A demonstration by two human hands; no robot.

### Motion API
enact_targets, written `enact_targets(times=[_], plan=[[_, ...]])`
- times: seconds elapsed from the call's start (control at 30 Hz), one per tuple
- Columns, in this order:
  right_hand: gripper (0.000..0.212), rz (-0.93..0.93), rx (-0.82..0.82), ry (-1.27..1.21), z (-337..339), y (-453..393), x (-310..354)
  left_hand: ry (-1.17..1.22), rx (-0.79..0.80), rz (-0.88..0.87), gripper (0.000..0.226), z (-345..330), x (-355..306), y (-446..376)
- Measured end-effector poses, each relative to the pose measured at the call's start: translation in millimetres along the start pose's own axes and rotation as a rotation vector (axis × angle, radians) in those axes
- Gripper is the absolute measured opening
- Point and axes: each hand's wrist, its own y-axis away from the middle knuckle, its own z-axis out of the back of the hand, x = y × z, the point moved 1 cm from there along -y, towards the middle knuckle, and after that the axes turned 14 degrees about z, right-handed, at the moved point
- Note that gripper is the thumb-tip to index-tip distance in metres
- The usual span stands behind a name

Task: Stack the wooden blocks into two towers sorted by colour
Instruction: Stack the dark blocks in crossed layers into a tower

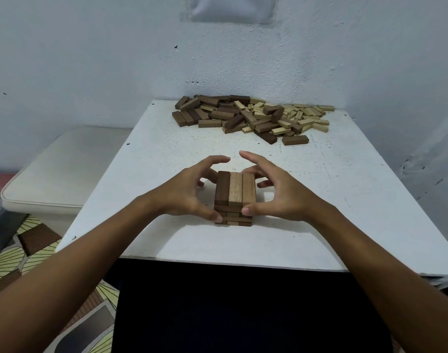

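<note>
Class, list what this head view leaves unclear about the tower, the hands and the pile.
- Tower: far side and lower corners, hidden by both hands.
- Left hand: fingertips behind the tower; how firmly it grips is unclear.
- Right hand: lower fingers hidden behind the tower too.
- Pile: blocks overlap and are small, so no count.
- Table: right corner cut off.

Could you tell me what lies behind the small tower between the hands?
Bare white table, then the loose block pile by the wall. The tower hides its own back face.
</note>
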Motion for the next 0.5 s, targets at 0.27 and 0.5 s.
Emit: enact_targets(times=[0.27, 0.5], plan=[[0.098, 0.001, -0.003, -0.001, 0.6, -1.7, -1.9, 0.016, -0.008, -0.015, 0.103, -1.1, -0.6, -0.1], [0.091, 0.009, -0.02, -0.012, 1.9, -1.1, -1.8, 0.013, -0.002, -0.019, 0.094, 2.6, 0.5, 0.8]])
